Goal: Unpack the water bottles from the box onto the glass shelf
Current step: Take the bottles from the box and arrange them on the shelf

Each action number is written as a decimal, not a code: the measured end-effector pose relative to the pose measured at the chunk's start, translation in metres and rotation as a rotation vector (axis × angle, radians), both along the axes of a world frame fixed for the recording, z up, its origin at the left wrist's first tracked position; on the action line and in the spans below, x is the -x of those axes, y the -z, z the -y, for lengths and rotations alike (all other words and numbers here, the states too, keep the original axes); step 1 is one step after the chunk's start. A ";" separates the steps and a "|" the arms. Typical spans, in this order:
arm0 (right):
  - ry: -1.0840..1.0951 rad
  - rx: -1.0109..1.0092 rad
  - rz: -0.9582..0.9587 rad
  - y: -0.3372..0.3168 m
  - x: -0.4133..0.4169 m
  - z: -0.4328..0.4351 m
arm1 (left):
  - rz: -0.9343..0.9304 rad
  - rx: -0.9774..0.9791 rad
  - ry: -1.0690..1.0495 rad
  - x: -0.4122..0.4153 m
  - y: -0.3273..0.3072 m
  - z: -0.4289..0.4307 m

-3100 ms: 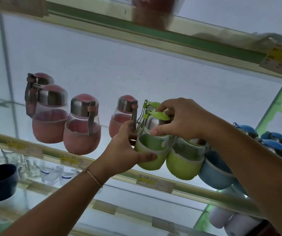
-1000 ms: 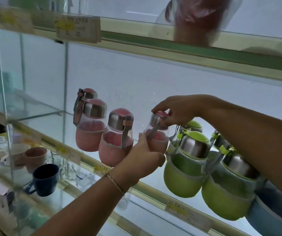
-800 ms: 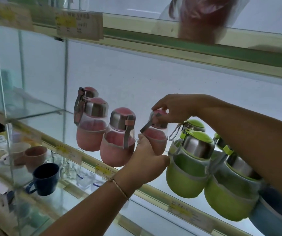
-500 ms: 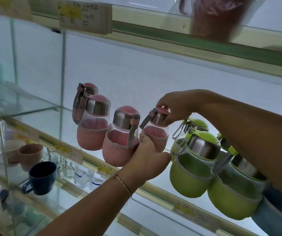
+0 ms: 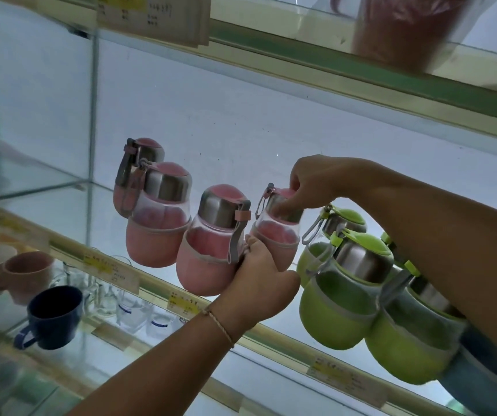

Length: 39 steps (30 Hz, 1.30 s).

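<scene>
Several pink water bottles with steel caps stand on the glass shelf (image 5: 70, 202). The rightmost pink bottle (image 5: 274, 235) is held by both hands. My right hand (image 5: 313, 183) pinches its steel cap from above. My left hand (image 5: 260, 283) cups its pink sleeve from below and in front. Another pink bottle (image 5: 211, 253) touches it on the left, and two more pink bottles (image 5: 157, 223) stand further left. Green bottles (image 5: 343, 298) are grouped to the right, under my right forearm. The box is out of view.
A shelf below holds a dark blue mug (image 5: 51, 318), a pink mug (image 5: 27, 276) and clear glasses (image 5: 130, 307). Price labels (image 5: 111, 268) line the shelf's front rail. A wrapped reddish item (image 5: 403, 28) sits on the shelf above. A blue bottle (image 5: 481, 385) shows at the far right.
Both hands have stayed on the rightmost pink bottle, and its strap has swung from the front to the left side. The view has shifted slightly left.
</scene>
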State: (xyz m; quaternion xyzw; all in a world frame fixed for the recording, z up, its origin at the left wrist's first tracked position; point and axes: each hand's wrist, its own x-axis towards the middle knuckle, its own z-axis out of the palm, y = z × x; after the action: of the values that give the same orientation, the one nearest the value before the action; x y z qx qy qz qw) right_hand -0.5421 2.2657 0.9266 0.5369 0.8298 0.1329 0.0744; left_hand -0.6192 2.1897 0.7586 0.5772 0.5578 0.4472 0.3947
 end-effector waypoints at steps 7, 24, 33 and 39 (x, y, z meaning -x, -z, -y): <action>-0.081 0.023 -0.065 0.001 -0.004 -0.001 | 0.013 -0.027 0.005 0.002 0.005 -0.006; -0.045 0.165 -0.638 0.017 0.011 -0.019 | -0.030 -0.028 -0.009 0.002 0.003 -0.006; -0.020 0.124 -0.633 0.004 -0.011 -0.022 | -0.014 -0.023 -0.020 0.002 0.001 -0.009; -0.096 0.141 -0.538 0.003 -0.021 -0.010 | 0.011 -0.022 -0.027 0.002 0.001 -0.009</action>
State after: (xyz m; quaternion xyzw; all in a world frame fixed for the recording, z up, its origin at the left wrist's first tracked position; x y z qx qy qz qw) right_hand -0.5215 2.2754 0.9233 0.5065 0.8514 -0.0689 -0.1177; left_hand -0.6210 2.1986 0.7571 0.5715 0.5583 0.4618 0.3853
